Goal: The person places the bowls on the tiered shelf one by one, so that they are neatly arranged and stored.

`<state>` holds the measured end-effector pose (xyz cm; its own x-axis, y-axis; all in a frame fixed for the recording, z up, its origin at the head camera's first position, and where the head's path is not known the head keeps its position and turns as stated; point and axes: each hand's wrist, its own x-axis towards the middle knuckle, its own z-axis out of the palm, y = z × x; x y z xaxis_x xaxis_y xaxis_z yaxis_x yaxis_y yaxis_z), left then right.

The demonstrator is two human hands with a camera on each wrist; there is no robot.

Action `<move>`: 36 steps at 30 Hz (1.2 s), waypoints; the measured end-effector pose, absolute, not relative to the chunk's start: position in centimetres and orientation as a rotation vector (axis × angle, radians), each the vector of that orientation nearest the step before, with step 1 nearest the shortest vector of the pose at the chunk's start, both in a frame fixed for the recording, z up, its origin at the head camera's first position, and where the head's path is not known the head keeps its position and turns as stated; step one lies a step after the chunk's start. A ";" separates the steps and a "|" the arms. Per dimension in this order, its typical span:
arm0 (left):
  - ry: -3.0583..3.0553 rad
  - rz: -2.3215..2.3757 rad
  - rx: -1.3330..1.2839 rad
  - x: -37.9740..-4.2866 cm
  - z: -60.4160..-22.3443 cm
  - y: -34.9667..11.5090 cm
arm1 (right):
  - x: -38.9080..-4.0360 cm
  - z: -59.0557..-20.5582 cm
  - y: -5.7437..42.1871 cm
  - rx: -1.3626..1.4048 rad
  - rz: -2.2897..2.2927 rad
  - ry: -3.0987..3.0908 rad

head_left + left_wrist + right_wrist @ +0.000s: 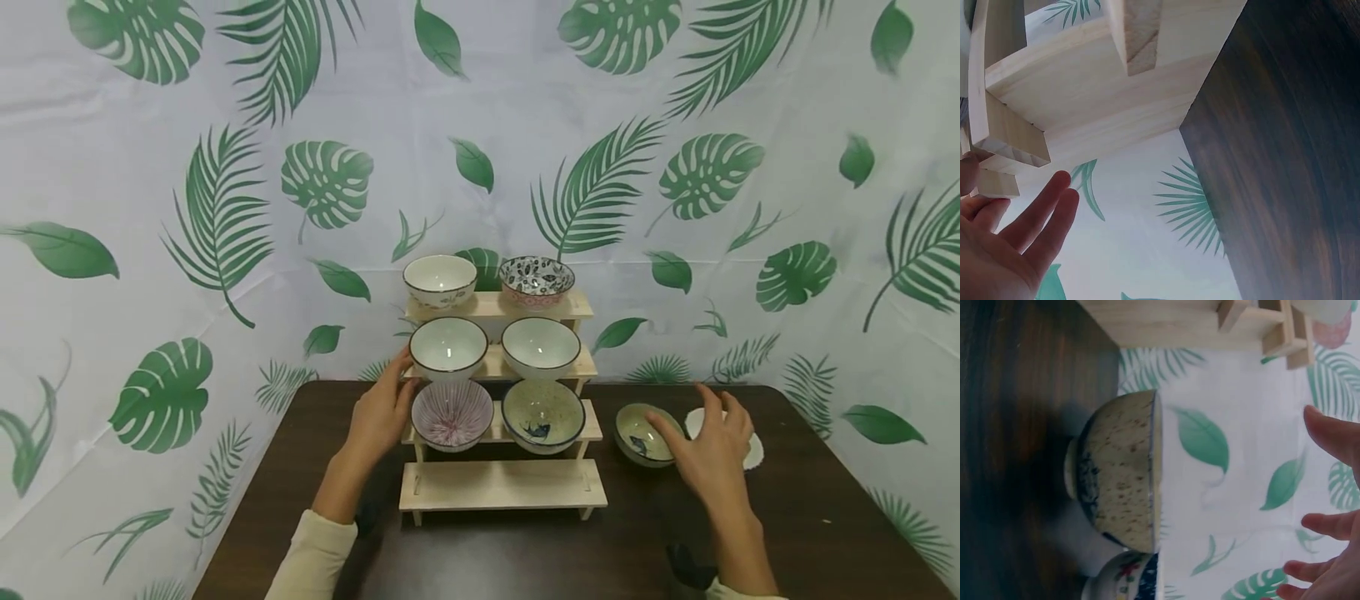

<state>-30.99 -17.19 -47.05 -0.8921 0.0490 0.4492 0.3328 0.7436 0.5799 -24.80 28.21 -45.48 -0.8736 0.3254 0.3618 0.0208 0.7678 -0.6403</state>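
A pale wooden tiered stand carries several patterned bowls. My left hand is at its left side, thumb and forefinger at the end of a step and the other fingers stretched out; in the left wrist view, fingers reach past the boards. The purple-striped bowl is close beside this hand. On the table to the right sits a small speckled bowl with a blue rim. Above its right side, my right hand hovers with spread fingers, holding nothing. Partly behind this hand is a white scalloped-edged dish.
Two white bowls with dark rims, one of them this bowl, fill the step above a green-grey bowl. On the top step are a white bowl and a black-patterned bowl. A leaf-print cloth hangs behind the dark table.
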 end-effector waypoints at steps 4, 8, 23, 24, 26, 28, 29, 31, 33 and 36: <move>-2.533 -0.943 -0.303 -30.9 -47.1 -17.1 | -25.2 -46.2 29.0 -0.304 0.925 -2.482; -2.528 -0.936 -0.314 -31.0 -47.2 -17.1 | -25.7 -46.8 29.9 -0.350 0.922 -2.467; -2.519 -0.949 -0.308 -30.9 -47.4 -16.9 | -26.6 -49.4 34.2 -0.529 0.913 -2.502; -2.520 -0.951 -0.308 -30.9 -47.4 -16.9 | -26.6 -49.5 34.5 -0.535 0.914 -2.516; -2.521 -0.954 -0.308 -30.9 -47.5 -16.9 | -26.6 -49.8 34.9 -0.547 0.919 -2.547; -2.515 -0.957 -0.308 -30.9 -47.5 -16.8 | -26.8 -50.0 35.3 -0.561 0.919 -2.582; -2.514 -0.960 -0.307 -30.9 -47.5 -16.8 | -26.8 -50.0 35.5 -0.566 0.918 -2.599; -2.512 -0.965 -0.304 -30.9 -47.5 -16.8 | -27.0 -50.2 35.8 -0.577 0.914 -2.633; -2.514 -0.968 -0.301 -30.9 -47.5 -16.9 | -27.2 -50.3 36.1 -0.593 0.909 -2.659; -2.525 -0.966 -0.295 -31.0 -47.5 -16.9 | -27.3 -50.6 36.4 -0.616 0.911 -2.679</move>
<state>-31.02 -16.93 -47.47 -0.8896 0.0474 0.4542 0.3384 0.7363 0.5860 -27.30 36.36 -50.64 -0.8809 0.4639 0.0934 0.3109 0.7161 -0.6250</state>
